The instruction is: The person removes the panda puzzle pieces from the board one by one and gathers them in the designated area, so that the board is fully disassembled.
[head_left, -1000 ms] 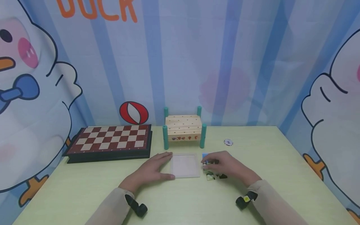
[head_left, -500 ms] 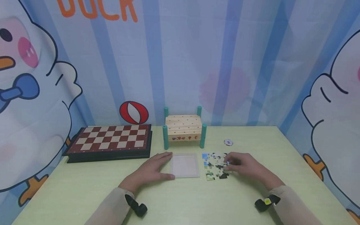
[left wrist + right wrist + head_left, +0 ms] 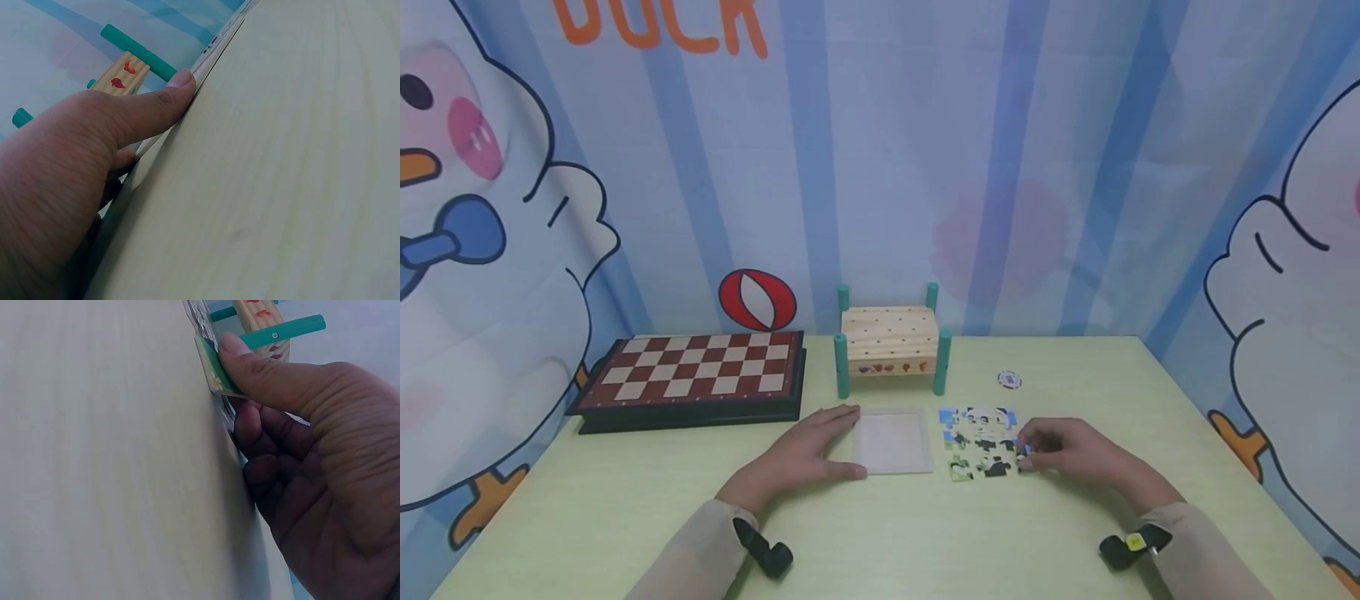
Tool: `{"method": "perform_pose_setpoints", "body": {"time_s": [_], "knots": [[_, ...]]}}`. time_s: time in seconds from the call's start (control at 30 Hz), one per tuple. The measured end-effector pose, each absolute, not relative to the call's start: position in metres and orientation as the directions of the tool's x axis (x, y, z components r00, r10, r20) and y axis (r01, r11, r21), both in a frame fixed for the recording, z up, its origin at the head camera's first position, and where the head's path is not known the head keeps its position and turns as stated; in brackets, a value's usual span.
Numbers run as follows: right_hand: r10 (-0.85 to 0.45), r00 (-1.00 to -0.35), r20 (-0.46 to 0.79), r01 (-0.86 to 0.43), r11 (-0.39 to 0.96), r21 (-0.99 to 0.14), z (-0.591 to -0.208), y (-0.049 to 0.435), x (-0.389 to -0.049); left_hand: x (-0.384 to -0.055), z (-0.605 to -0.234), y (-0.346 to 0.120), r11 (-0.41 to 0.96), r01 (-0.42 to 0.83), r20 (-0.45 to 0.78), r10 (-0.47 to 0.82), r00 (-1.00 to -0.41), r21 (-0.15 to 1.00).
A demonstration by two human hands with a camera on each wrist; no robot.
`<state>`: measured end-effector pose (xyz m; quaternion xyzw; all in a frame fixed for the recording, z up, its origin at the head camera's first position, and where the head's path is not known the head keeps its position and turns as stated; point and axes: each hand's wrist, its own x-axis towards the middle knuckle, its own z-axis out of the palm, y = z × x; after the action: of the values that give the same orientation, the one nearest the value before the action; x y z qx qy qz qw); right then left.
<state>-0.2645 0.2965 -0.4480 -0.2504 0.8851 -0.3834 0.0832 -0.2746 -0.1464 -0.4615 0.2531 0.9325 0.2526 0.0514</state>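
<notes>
My left hand (image 3: 808, 450) lies at the left side of a pale, shallow square tray (image 3: 892, 443), fingers reaching its far corner and thumb at its near corner. Right of the tray, jigsaw pieces (image 3: 982, 421) form a partly joined picture with blue sky, black-and-white shapes and green, with gaps between some pieces. My right hand (image 3: 1075, 452) is at the right edge of this picture and pinches a puzzle piece (image 3: 211, 369) between thumb and fingers. In the right wrist view that piece is green with a small white flower, tilted up from the tabletop; my thumb covers part of it.
A small wooden pegged stand with teal legs (image 3: 891, 333) is behind the tray. A folded chessboard (image 3: 696, 379) sits on the left, and a round white-and-blue chip (image 3: 1009, 380) lies behind the puzzle. A printed curtain (image 3: 880, 167) hangs along the table's back edge.
My right hand has moved right from over the puzzle to its right edge, then slightly nearer, uncovering the pieces. The left hand and tray have stayed still.
</notes>
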Motion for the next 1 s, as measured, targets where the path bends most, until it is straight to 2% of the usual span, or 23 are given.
{"method": "perform_pose_setpoints", "body": {"time_s": [0.27,1.0], "knots": [[-0.549,-0.833,0.068,-0.414,0.537,-0.735,-0.4431,0.2916,-0.2602,-0.2741,-0.4601,-0.1460,0.746,0.446,0.031,0.497,-0.867,0.495],[-0.526,-0.850,0.040,-0.385,0.567,-0.728,-0.4454,0.2901,-0.2614,-0.2743,-0.4628,-0.1469,0.744,0.446,0.031,0.498,-0.866,0.497]]}}
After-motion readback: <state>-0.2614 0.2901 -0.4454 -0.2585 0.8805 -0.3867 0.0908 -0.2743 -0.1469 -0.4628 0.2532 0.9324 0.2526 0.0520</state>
